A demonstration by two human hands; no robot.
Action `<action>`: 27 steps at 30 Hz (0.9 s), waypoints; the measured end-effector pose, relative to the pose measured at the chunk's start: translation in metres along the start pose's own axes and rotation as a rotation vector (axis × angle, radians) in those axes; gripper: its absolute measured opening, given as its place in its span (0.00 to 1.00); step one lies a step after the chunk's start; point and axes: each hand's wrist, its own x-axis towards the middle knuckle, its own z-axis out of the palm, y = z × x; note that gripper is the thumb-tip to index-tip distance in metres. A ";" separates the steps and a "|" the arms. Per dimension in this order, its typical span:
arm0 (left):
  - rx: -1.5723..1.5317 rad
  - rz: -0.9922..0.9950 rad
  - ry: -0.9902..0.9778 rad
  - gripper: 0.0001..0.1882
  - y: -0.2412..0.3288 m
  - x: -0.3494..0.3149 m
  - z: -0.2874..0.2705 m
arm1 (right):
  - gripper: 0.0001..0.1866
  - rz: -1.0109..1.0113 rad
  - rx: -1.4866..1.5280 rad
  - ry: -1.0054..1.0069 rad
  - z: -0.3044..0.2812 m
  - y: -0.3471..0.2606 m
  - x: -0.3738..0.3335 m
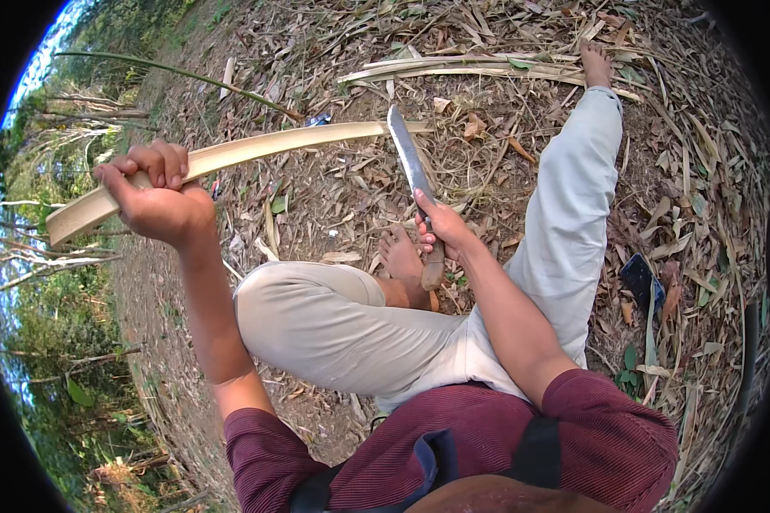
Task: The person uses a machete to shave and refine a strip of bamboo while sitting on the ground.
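Note:
My left hand [158,192], raised at the left, is wrapped round a long pale split bamboo strip [274,144]. One end of the strip sticks out past the hand at the far left, and the rest reaches right in a gentle curve. In my right hand [441,224] is the handle of a machete [409,154], its blade pointing up and away. Near its tip, the blade meets or overlaps the strip close to the far end; whether it cuts into the wood I cannot tell. The lower end of the brown handle shows below my fingers.
Several pale split strips [479,68] lie on the ground ahead, near my outstretched foot [595,61]. A thin green stalk [180,79] lies farther left. At the right a dark phone-like object [642,280] rests among dry leaves. My other foot [399,256] is close to the machete handle.

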 end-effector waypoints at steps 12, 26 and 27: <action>-0.002 -0.040 0.008 0.19 -0.006 0.008 -0.003 | 0.25 -0.032 0.057 0.006 -0.012 -0.005 0.008; -0.120 0.030 -0.227 0.19 0.014 -0.005 -0.006 | 0.14 -0.342 -0.525 0.357 0.010 -0.019 -0.008; -0.157 0.031 -0.270 0.20 0.017 -0.007 -0.007 | 0.15 -0.473 -0.603 0.392 0.013 -0.022 -0.010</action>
